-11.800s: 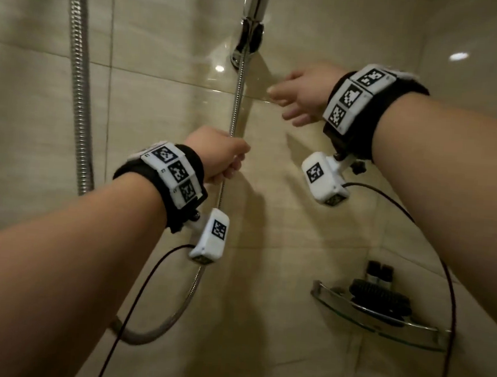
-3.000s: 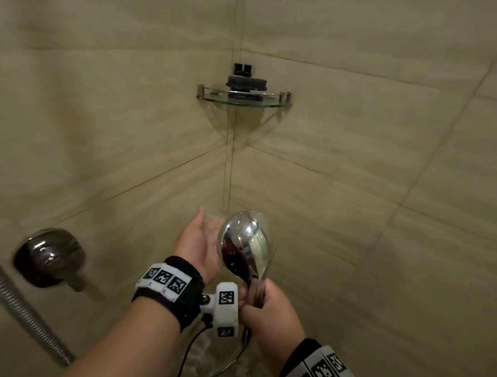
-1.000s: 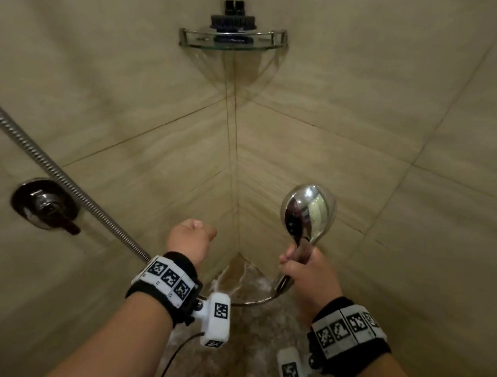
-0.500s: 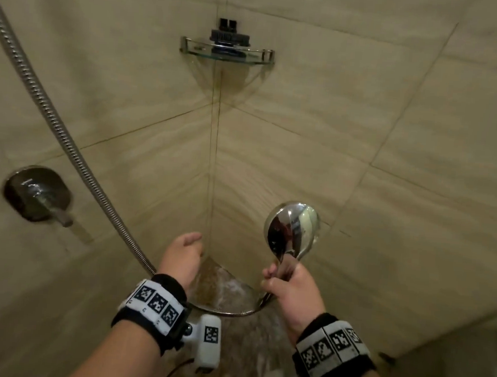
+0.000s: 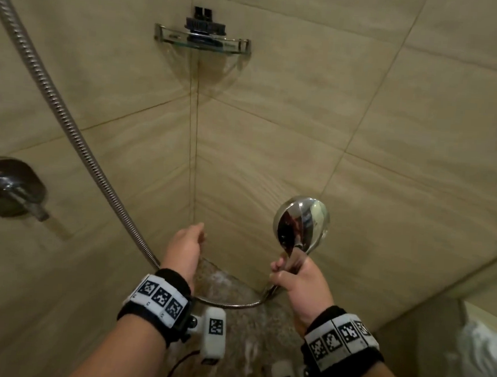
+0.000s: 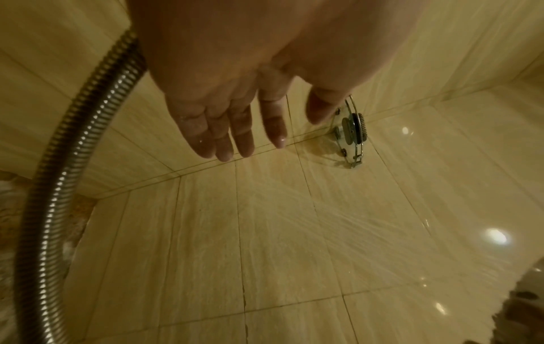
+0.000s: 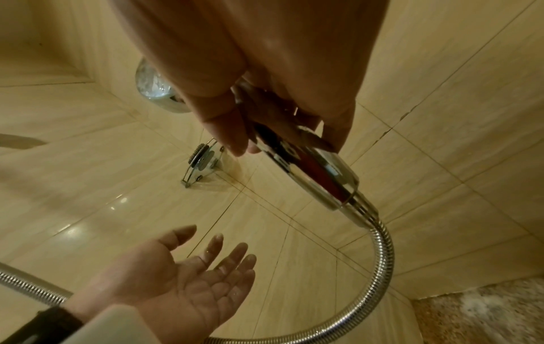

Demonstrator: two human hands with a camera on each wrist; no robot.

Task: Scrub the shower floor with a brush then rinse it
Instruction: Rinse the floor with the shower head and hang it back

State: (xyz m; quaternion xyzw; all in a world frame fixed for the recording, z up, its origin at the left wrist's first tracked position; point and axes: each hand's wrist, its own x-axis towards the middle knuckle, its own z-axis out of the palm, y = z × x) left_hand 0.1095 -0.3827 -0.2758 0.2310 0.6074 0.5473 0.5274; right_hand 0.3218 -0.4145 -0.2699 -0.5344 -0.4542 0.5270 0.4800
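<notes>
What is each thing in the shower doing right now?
Right hand: grips the shower head's handle.
Left hand: open, wet, holding nothing.
Shower head: held up, face turned toward the corner walls.
Hose: hanging in a loop to the handle.
Brush: resting on the corner shelf.
Floor: wet and foamy.

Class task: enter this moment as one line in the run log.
right hand: grips shower head handle | left hand: open, empty, wet | brush: on corner shelf | floor: wet, foamy
</notes>
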